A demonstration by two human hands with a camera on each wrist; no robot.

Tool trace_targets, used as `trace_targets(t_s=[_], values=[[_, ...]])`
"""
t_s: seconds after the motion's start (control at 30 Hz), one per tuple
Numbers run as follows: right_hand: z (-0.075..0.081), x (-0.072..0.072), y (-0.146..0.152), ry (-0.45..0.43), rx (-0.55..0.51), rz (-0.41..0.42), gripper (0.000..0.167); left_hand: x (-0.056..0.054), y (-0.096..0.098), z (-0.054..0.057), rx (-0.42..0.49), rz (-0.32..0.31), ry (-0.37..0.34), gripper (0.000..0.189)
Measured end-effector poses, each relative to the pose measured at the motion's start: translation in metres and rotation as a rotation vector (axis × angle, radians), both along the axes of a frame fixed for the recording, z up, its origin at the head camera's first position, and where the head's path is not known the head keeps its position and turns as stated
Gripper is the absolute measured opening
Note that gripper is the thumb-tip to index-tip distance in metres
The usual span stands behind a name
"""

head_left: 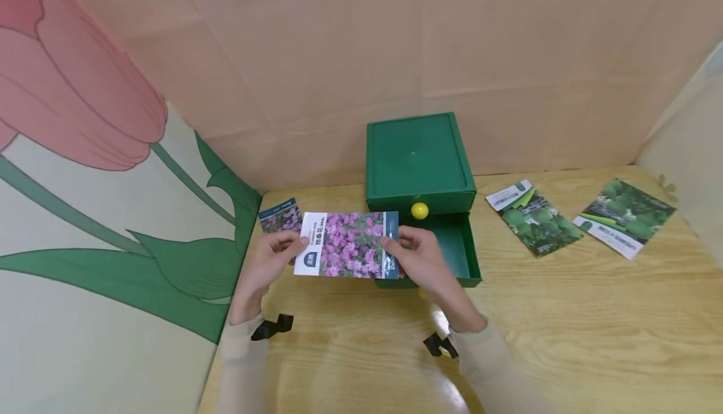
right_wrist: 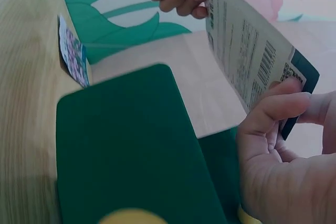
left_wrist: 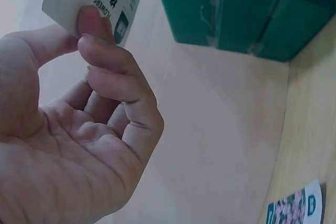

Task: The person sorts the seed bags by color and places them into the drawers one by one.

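Note:
A flower seed packet (head_left: 351, 244) with pink blossoms is stretched flat between both hands. My left hand (head_left: 270, 262) pinches its white end between thumb and forefinger. At the dark blue end, my right hand (head_left: 425, 258) pinches it the same way. Print and a barcode cover the back of the packet (right_wrist: 247, 45) in the right wrist view. Behind the right hand stands a green drawer box (head_left: 415, 157) with a yellow ball knob (head_left: 420, 211). Its lower drawer (head_left: 471, 254) is pulled out, partly hidden by the packet and hand.
Another pink flower packet (head_left: 280, 214) lies at the table's back left, partly covered. Two packets with green round fruit, one nearer (head_left: 536, 221) and one farther right (head_left: 627, 216), lie on the wooden table (head_left: 565, 326). A tulip-painted wall (head_left: 101, 207) borders the left.

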State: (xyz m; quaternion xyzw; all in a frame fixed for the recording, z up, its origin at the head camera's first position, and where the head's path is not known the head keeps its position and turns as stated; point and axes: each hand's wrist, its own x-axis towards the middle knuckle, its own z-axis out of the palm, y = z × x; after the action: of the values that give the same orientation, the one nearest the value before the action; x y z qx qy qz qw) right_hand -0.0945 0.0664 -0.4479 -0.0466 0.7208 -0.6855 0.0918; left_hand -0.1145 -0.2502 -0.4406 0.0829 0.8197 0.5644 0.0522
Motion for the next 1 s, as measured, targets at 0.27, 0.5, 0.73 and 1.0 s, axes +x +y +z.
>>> trace_targets(t_s=[0.27, 0.5, 0.73, 1.0], values=[[0.002, 0.008, 0.023, 0.0, 0.009, -0.014, 0.029, 0.003, 0.022, -0.01, 0.087, -0.025, 0.017, 0.02], [0.002, 0.012, 0.037, 0.055, -0.01, -0.054, 0.037, 0.012, 0.039, -0.011, 0.147, -0.009, 0.063, 0.02], [0.004, 0.017, 0.054, 0.085, 0.008, -0.026, 0.024, 0.023, 0.056, -0.008, 0.113, 0.048, 0.108, 0.021], [0.008, 0.025, 0.067, 0.065, 0.009, -0.014, 0.024, 0.03, 0.07, -0.006, 0.117, 0.079, 0.1, 0.018]])
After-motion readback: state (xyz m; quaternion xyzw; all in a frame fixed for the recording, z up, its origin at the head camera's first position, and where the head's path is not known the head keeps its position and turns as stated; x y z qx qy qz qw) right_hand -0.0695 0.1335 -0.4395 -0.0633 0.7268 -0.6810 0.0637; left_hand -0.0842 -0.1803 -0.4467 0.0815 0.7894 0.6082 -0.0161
